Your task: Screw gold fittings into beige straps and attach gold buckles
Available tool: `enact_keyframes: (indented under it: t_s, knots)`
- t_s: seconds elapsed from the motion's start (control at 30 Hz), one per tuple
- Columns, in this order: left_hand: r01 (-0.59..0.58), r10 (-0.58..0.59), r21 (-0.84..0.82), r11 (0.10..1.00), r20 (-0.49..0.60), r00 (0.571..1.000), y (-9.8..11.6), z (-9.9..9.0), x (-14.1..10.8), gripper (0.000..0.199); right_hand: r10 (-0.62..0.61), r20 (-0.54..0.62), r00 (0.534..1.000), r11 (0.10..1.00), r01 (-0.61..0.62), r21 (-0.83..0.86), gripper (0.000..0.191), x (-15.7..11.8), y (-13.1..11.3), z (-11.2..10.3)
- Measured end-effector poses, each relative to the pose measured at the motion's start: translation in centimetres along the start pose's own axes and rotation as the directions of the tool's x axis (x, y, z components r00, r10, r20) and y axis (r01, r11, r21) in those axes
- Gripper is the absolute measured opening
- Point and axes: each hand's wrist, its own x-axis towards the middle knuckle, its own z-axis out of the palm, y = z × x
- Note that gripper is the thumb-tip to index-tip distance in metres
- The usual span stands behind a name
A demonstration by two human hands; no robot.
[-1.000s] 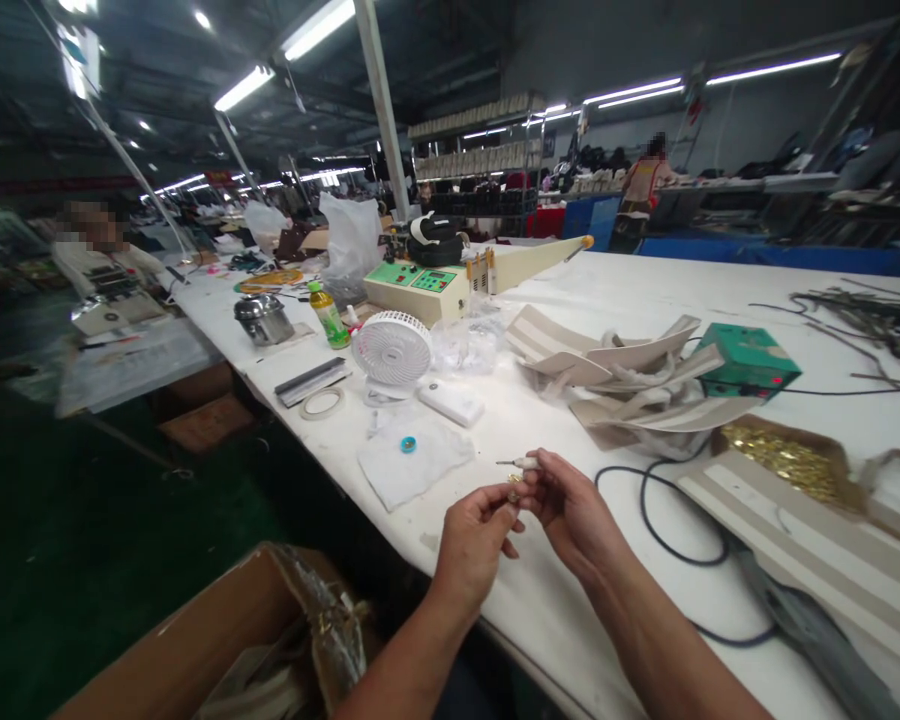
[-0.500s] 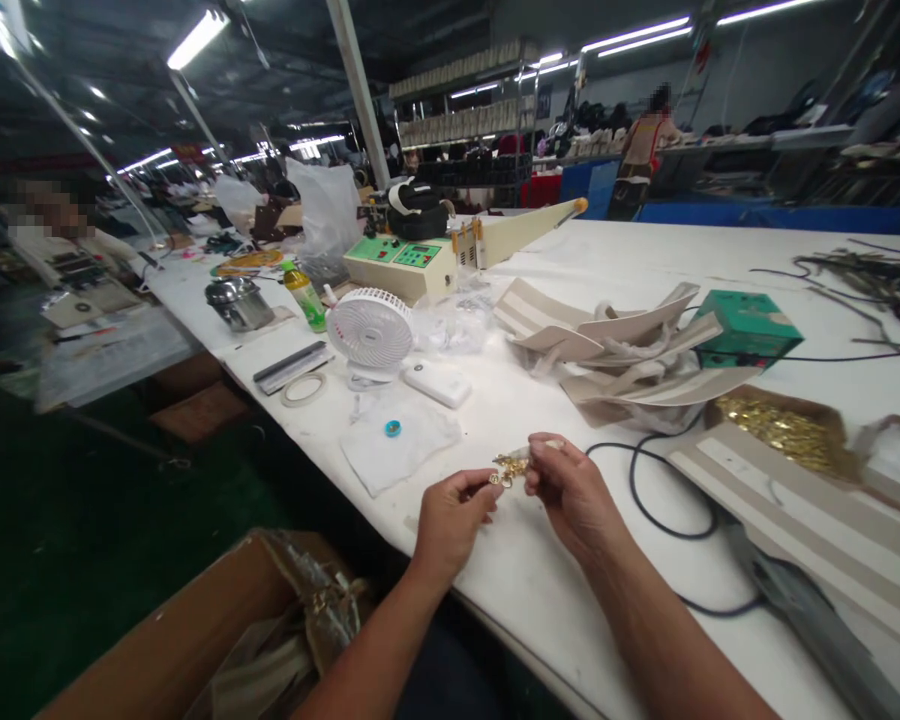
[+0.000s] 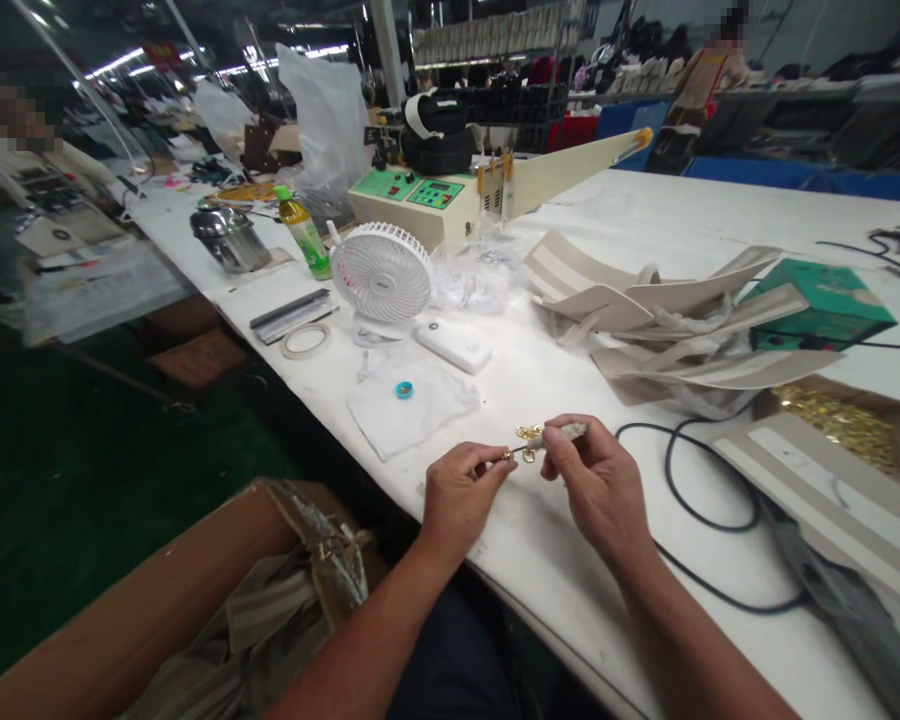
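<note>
Both of my hands meet low over the near edge of the white table (image 3: 607, 220). My left hand (image 3: 461, 495) pinches a small gold metal fitting (image 3: 511, 455) between thumb and fingertips. My right hand (image 3: 596, 485) grips a thin pale tool (image 3: 566, 432), its tip pointing left at the fitting. Another gold piece (image 3: 529, 431) sits just above the tool tip. A white cloth (image 3: 412, 402) with a small blue ring (image 3: 404, 389) lies just beyond my left hand.
A white desk fan (image 3: 381, 275), a white power bank (image 3: 454, 344), a tape roll (image 3: 305, 340), a green-panel machine (image 3: 420, 195), beige strap pieces (image 3: 667, 310), a green box (image 3: 821, 305), a box of gold fittings (image 3: 844, 420) and a black cable (image 3: 690, 510) are here. An open carton (image 3: 157, 610) stands below left. Other people work nearby.
The view has tilted down and closer. My hands have lowered toward the table, and the right hand's tool tip now meets the gold fitting in my left fingers.
</note>
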Motion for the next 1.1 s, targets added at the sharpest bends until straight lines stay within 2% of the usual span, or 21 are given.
enact_keyframes:
  t_s: [0.33,0.63,0.77,0.87,0.97,1.1]
  knots:
    - [-0.011,0.011,0.047,0.999,-0.002,1.0,-0.1,0.0,-0.1,0.007,-0.015,0.0,1.0,1.0,0.015,-0.013,0.026,0.0,0.1,0.3]
    - [-0.067,0.067,0.102,0.992,0.005,0.998,0.0,0.0,-0.3,0.007,-0.109,0.012,0.994,0.987,0.109,-0.115,0.02,-0.3,0.4,0.4]
    - [-0.135,0.137,0.218,0.967,0.007,0.991,0.3,-0.2,-0.2,0.006,-0.028,0.033,0.999,0.997,0.031,-0.074,0.027,-0.3,0.1,0.3]
    - [-0.157,0.17,0.345,0.926,-0.008,0.985,0.6,-1.4,0.3,0.007,0.036,-0.02,0.999,0.999,-0.036,0.019,0.032,-0.3,-0.3,-0.3]
    - [-0.097,0.105,0.412,0.906,0.002,0.994,0.6,-3.2,0.9,0.011,0.022,-0.111,0.994,0.997,-0.015,0.07,0.032,-0.2,-0.6,-0.9]
    - [-0.081,0.051,0.469,0.88,0.076,0.996,0.0,-5.5,1.4,0.018,0.047,-0.122,0.991,0.986,-0.027,0.167,0.032,0.3,-0.5,-1.4]
